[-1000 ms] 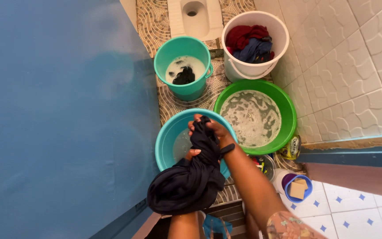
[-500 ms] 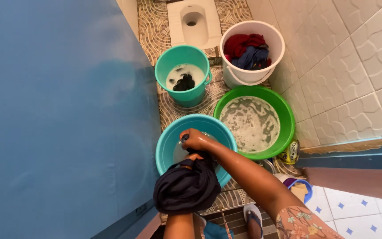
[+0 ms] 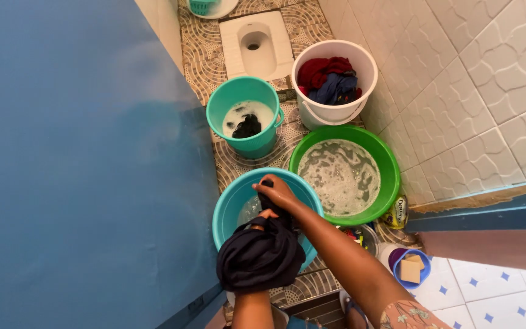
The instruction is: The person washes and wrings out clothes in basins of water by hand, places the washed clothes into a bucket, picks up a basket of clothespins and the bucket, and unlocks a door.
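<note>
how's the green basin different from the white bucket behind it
The green basin is wide and shallow; the white bucket is narrower and taller. The green basin holds foamy water with no clothes showing; the white bucket holds red and blue clothes. Both are round and stand by the tiled wall.

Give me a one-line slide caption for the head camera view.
Both hands, right hand and left hand, grip a dark wet garment over a teal basin beside a green basin.

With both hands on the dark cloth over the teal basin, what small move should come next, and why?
Probably a further twist. The right hand grips the upper end of the dark cloth and the left hand holds it just below, over the teal basin. The bulk hangs bunched at the near rim, so wrung water would likely fall inside.
</note>
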